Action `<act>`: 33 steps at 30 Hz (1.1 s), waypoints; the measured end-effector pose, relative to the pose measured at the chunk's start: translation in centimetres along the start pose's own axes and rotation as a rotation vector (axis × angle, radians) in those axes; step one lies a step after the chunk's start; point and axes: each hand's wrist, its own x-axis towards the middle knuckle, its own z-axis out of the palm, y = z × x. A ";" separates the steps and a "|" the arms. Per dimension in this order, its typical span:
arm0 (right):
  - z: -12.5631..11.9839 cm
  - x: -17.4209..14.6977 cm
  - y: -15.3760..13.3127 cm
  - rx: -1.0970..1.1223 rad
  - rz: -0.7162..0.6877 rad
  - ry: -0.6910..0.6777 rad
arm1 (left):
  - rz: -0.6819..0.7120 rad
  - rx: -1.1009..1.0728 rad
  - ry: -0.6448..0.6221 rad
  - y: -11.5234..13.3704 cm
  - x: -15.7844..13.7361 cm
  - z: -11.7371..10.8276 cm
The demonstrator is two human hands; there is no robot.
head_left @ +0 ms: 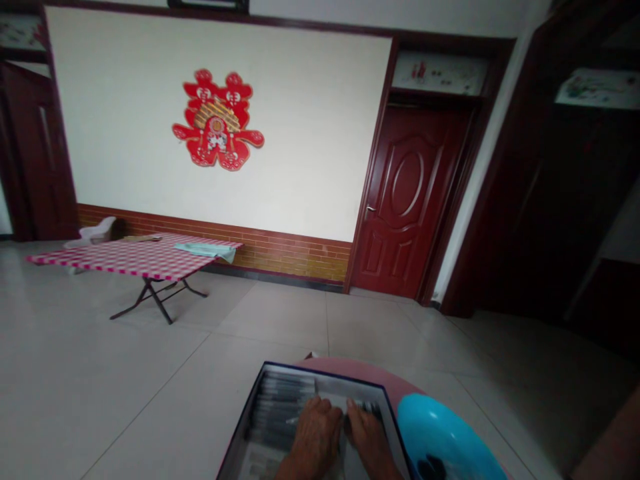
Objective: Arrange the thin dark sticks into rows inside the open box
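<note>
Here, from left to right, the shallow box (345, 385) is cut by the lower edge, and the dark slim pieces (280, 403) lying inside it are blurred. Over them the left hand (319, 427) has curled fingers, and the right hand (367, 433) is just beside; I cannot tell what either one pinches. The blue basin (450, 427), also cut off, contains dark things (431, 467) difficult to recognise. A pink surface (350, 365) shows behind the box. Farther away are a checked folding table (125, 257), a red wall ornament (217, 127) and a red door (407, 180).
</note>
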 end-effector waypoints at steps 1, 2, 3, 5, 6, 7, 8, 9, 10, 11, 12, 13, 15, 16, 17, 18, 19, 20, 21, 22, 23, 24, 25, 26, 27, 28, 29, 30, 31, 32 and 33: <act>-0.1 -0.1 -0.1 0.009 -0.016 0.023 | -0.004 -0.001 0.005 -0.1 0.0 0.0; -0.2 -0.2 -0.2 0.022 -0.025 0.042 | -0.008 -0.002 0.010 -0.2 0.0 0.0; -0.3 -0.3 -0.2 0.033 -0.032 0.049 | -0.014 -0.003 0.014 -0.3 -0.1 0.1; -0.1 -0.3 0.0 0.042 -0.049 0.042 | -0.021 -0.007 0.009 -0.4 -0.1 0.1; 0.1 -0.3 0.1 0.037 -0.055 0.036 | -0.023 -0.009 0.004 -0.5 -0.2 0.1; 0.3 -0.2 0.3 0.028 -0.054 0.035 | -0.021 -0.012 0.002 -0.5 -0.2 0.1; 0.5 -0.2 0.5 0.020 -0.048 0.038 | -0.018 -0.016 0.005 -0.4 -0.3 0.1; 0.6 -0.1 0.7 0.014 -0.038 0.043 | -0.013 -0.021 0.011 -0.4 -0.3 0.1; 0.8 0.0 0.8 0.013 -0.022 0.039 | -0.007 -0.028 0.020 -0.4 -0.3 0.1; 0.9 0.0 0.9 0.017 -0.002 0.025 | 0.002 -0.036 0.030 -0.4 -0.3 0.1; 0.9 0.0 0.9 0.022 0.014 0.000 | 0.014 -0.042 0.040 -0.4 -0.4 0.1; 0.9 0.0 0.9 0.026 0.025 -0.025 | 0.027 -0.047 0.050 -0.4 -0.4 0.2; 0.8 -0.1 0.6 0.020 0.031 -0.043 | 0.050 -0.051 0.066 -0.4 -0.4 0.4; 0.8 -0.2 0.5 0.016 0.023 -0.030 | 0.056 -0.049 0.070 -0.5 -0.5 0.4; 0.7 -0.3 0.4 0.010 0.011 -0.011 | 0.057 -0.046 0.069 -0.6 -0.5 0.5; 0.7 -0.3 0.3 0.001 0.003 0.005 | 0.050 -0.042 0.064 -0.6 -0.5 0.6; 0.7 -0.4 0.3 -0.010 -0.002 0.015 | 0.041 -0.038 0.057 -0.6 -0.5 0.6; 0.7 -0.4 0.2 -0.021 -0.006 0.018 | 0.033 -0.034 0.050 -0.7 -0.5 0.6; 0.7 -0.4 0.2 -0.029 -0.007 0.018 | 0.028 -0.032 0.045 -0.7 -0.5 0.6; 0.8 -0.4 0.2 -0.028 -0.004 0.015 | 0.029 -0.031 0.043 -0.7 -0.5 0.6; 0.8 -0.3 0.2 -0.015 0.002 0.010 | 0.038 -0.032 0.044 -0.7 -0.5 0.6; 0.8 -0.3 0.2 0.007 0.011 0.002 | 0.048 -0.032 0.047 -0.7 -0.5 0.6; 0.8 -0.2 0.2 0.029 0.020 -0.011 | 0.056 -0.034 0.052 -0.7 -0.5 0.7; 0.8 -0.2 0.1 0.046 0.033 -0.027 | 0.060 -0.037 0.055 -0.7 -0.5 0.8; 0.8 -0.2 0.1 0.054 0.044 -0.042 | 0.060 -0.041 0.057 -0.7 -0.5 0.9; 0.8 -0.2 0.0 0.055 0.049 -0.046 | 0.060 -0.045 0.060 -0.8 -0.5 1.0; 0.8 -0.2 0.0 0.052 0.046 -0.040 | 0.063 -0.049 0.065 -0.8 -0.6 1.1; 0.9 -0.2 0.1 0.045 0.040 -0.023 | 0.069 -0.051 0.073 -0.9 -0.6 1.3; 0.9 -0.2 0.1 0.038 0.033 -0.005 | 0.077 -0.051 0.081 -1.0 -0.6 1.4; 0.9 -0.2 0.2 0.032 0.027 0.010 | 0.085 -0.050 0.088 -1.0 -0.7 1.5; 1.0 -0.2 0.4 0.030 0.024 0.017 | 0.090 -0.052 0.093 -1.1 -0.7 1.6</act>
